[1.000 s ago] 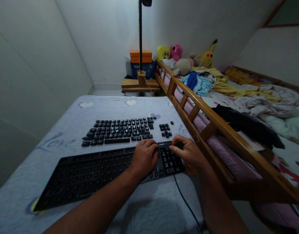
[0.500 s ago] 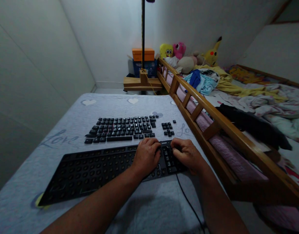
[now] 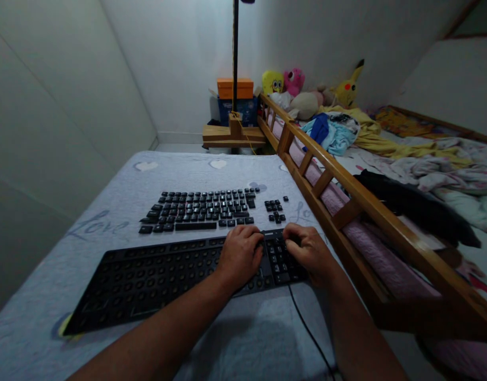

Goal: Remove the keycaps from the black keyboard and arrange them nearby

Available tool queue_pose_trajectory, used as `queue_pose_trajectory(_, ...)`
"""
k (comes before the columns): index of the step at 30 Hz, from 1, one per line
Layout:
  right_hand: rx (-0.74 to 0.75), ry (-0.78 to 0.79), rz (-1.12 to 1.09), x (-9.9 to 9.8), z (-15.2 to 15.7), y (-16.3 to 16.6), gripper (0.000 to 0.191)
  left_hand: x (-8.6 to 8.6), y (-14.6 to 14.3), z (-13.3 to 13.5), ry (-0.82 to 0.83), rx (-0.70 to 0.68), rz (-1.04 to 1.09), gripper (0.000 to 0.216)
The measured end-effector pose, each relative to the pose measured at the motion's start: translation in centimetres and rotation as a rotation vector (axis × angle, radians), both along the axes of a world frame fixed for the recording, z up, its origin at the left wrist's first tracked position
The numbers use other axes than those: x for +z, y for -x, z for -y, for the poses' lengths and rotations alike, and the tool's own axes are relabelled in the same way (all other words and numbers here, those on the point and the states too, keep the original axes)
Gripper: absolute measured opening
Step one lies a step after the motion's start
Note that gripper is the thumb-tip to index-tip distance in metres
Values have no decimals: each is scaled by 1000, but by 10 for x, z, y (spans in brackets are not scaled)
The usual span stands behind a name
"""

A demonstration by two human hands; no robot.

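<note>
A black keyboard (image 3: pixel 148 283) lies slanted across the bed-like surface, its main key area stripped to bare round sockets. Keycaps still sit on its number pad (image 3: pixel 281 263). My left hand (image 3: pixel 241 253) rests over the keyboard just left of the number pad, fingers curled down against it as if steadying its frame. Above the pad's upper right, my right hand (image 3: pixel 309 250) is closed in a pinch; whatever lies between its fingertips is hidden. Beyond the keyboard, removed keycaps (image 3: pixel 203 207) are laid out in rows, with a long space bar (image 3: pixel 196 226) in front.
A black cable (image 3: pixel 309 328) runs from the keyboard toward me. Small groups of keycaps (image 3: pixel 273 205) lie at the right. A wooden bed rail (image 3: pixel 326 159) borders the right side. Behind stand a wooden stand base (image 3: pixel 233 136) and an orange box (image 3: pixel 245 87).
My right hand has shifted slightly right and up from the number pad, uncovering more of its keys. My left hand stays in place on the keyboard. The view has shifted a little.
</note>
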State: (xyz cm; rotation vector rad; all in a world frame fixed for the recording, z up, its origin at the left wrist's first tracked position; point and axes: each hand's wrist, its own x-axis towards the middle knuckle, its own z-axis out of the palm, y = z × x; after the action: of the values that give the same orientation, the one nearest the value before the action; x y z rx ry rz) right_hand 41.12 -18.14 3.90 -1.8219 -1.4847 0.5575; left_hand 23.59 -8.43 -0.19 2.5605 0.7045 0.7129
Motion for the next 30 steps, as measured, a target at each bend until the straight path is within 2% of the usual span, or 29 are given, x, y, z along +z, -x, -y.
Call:
queue_pose_trajectory(10,87,28,26,3,-1,-5,5,-1,0,0,-11,4,6,18)
queue_pose_trajectory(21,42,86,-55,6,-1,-6,5,0,0,0,-7,-1,-8,17)
queue_pose_trajectory(30,25,87,-3,5,-5,-8,4,2,0,1,-10,1,-17,17)
